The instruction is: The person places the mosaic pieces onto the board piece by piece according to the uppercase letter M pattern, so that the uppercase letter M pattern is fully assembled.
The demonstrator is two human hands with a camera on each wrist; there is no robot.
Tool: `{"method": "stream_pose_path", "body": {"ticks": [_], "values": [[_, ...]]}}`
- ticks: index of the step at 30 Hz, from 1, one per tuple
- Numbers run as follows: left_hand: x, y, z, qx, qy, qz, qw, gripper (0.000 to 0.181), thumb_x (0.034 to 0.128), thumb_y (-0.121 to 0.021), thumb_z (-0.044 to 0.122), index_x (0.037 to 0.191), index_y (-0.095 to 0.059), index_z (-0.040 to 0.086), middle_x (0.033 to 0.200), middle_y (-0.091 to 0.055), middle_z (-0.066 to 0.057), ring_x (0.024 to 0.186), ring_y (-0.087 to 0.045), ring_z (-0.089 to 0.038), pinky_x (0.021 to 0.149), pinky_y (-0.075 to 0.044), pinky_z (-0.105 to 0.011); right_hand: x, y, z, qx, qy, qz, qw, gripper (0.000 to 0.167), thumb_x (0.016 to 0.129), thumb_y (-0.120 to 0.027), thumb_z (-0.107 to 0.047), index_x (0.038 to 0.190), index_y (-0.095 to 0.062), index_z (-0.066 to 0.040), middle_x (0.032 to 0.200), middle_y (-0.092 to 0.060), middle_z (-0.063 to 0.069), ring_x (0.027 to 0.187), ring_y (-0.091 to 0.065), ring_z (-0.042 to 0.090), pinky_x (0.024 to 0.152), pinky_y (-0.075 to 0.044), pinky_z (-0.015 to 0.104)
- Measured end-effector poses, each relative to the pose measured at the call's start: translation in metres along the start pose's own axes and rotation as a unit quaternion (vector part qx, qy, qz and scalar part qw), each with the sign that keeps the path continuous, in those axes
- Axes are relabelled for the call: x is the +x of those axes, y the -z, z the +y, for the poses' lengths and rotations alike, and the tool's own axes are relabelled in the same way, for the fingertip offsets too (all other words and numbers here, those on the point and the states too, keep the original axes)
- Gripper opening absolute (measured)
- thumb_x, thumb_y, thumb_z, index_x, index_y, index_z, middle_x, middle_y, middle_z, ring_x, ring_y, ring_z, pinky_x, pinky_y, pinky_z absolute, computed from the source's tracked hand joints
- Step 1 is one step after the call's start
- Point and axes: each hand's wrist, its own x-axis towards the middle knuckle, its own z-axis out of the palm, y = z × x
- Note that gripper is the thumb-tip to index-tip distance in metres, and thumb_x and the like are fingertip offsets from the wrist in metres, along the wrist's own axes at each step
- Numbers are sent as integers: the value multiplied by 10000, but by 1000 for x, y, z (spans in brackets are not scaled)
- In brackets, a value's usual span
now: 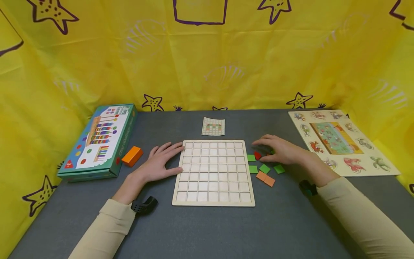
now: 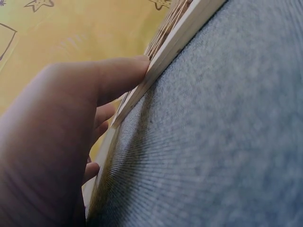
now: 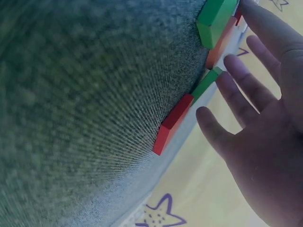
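Observation:
A pale wooden grid board lies flat at the middle of the table, its squares bare. My left hand rests against the board's left edge, thumb and fingertips touching the rim, fingers extended. Over the small coloured tiles to the right of the board hovers my right hand, fingers loosely bent and apart, with no tile seen between them. Beneath and around it lie several green tiles, orange tiles and a red tile. The right wrist view shows another red tile; the hand partly covers this group in the head view.
Behind the board lies a small pattern card. An orange block sits left, beside a boxed ring game. At the right is a sea-animal puzzle board. A yellow curtain encloses the table's back and sides.

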Motion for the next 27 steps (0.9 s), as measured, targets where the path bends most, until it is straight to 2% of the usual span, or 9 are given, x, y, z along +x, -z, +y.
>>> {"method": "stream_pose_path", "body": {"ticks": [5,27], "values": [[-1,-1,-1,49,-58,10,10000,769,936,-642,546,1571,-406,181,1641,-288,-16,1487,-183,-404,1099,-41,-698,1,0,1,42,74,-35,10000,499,913,-782,-225,1356,-625,-58,1315,-562,150,1219,-522,359,1013,-414,562],[-1,-2,-2,159,61,-156,9997,779,944,-617,569,1596,-354,231,1649,-262,23,1506,-143,-360,1116,-13,-669,1,0,0,-55,301,-56,9995,361,922,-771,-193,1258,-703,-80,1249,-566,139,1134,-540,325,962,-447,528]]}}
